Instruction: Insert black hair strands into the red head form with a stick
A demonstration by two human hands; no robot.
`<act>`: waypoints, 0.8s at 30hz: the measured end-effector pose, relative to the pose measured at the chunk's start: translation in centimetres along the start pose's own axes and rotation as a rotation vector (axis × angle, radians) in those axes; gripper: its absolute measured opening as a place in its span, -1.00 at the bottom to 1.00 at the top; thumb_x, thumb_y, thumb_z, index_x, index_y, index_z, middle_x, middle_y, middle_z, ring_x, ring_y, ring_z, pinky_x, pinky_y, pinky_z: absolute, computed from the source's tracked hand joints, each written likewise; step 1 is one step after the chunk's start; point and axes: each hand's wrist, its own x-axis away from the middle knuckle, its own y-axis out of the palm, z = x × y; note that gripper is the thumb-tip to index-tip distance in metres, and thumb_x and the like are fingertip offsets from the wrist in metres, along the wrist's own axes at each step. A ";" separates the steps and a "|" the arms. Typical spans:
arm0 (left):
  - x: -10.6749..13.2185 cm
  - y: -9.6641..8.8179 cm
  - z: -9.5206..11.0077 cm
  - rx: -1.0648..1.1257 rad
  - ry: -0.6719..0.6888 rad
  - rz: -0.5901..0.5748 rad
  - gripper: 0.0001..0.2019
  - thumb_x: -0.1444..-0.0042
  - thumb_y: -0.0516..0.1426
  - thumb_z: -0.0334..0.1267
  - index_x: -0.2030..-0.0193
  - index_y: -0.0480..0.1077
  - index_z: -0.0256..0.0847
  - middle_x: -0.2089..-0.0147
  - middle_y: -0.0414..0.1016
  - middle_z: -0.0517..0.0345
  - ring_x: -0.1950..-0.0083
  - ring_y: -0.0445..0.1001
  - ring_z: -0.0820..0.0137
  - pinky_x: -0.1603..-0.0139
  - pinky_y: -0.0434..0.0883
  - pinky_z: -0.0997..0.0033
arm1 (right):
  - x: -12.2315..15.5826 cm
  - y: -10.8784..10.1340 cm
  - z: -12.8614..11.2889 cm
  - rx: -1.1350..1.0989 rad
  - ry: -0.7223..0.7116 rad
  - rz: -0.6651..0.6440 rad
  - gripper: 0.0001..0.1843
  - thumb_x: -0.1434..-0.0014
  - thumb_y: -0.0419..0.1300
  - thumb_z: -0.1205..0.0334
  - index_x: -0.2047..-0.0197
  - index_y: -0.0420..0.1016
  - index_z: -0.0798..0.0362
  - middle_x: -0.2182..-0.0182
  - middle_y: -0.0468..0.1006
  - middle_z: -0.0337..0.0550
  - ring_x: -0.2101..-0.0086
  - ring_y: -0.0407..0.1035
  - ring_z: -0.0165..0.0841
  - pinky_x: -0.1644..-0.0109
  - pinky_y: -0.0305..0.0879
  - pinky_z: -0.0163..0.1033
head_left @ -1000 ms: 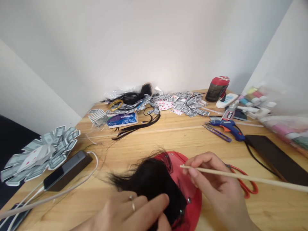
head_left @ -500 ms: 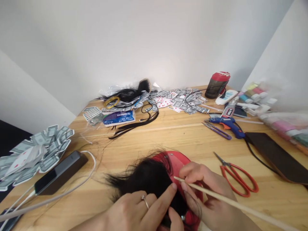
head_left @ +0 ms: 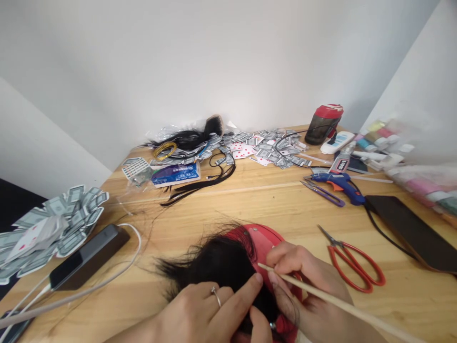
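A red, smooth, rounded object [head_left: 266, 233] with small metal studs lies before me, partly covered by a tuft of black hair [head_left: 223, 262]. My left hand [head_left: 214, 309], with a ring on one finger, rests on the hair. Its index finger presses the hair near the red surface, and its thumb sits just below. Between the thumb and fingers of my right hand [head_left: 309, 286] is a thin wooden stick [head_left: 342, 301]. The stick's tip is by the hair's edge, close to the left index fingertip. A fine dark strand loops near my right thumb. The red object's underside is hidden.
Red-handled scissors [head_left: 352, 262] lie to the right, with a blue glue gun [head_left: 337, 183], purple snips [head_left: 326, 194] and a dark flat slab [head_left: 410, 228] beyond. At left are a phone on a dark block [head_left: 89, 257], a white cable [head_left: 117, 271] and fanned cards [head_left: 74, 209].
The view has shifted very slightly. Both hands, the stick and the hair hold nearly the same position.
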 end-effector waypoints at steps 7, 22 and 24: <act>-3.0 -0.8 1.3 -0.522 0.492 -0.026 -0.78 -0.05 0.09 -0.57 0.28 0.41 -0.18 0.30 0.64 0.22 0.70 0.19 0.66 0.67 0.13 0.58 | -0.1 0.0 0.0 0.007 -0.031 -0.013 -0.80 -0.20 0.11 0.45 0.29 0.25 -0.08 0.46 0.50 -0.29 0.49 0.44 -0.45 0.44 0.35 -0.45; -3.4 -1.3 1.3 -0.622 0.597 -0.070 -0.77 -0.02 0.14 -0.55 0.25 0.42 -0.14 0.49 0.54 0.32 0.66 0.27 0.62 0.67 0.14 0.61 | -0.1 0.2 0.0 -0.039 -0.018 -0.018 -0.77 -0.17 0.11 0.47 0.30 0.24 -0.10 0.45 0.49 -0.31 0.49 0.42 -0.42 0.45 0.35 -0.42; -3.4 -1.4 1.3 -0.628 0.601 -0.074 -0.77 -0.02 0.15 -0.55 0.24 0.42 -0.14 0.47 0.55 0.31 0.66 0.28 0.61 0.67 0.15 0.62 | -0.1 0.2 0.1 -0.028 -0.023 -0.019 -0.77 -0.17 0.11 0.47 0.30 0.24 -0.09 0.46 0.49 -0.30 0.49 0.43 -0.42 0.45 0.35 -0.41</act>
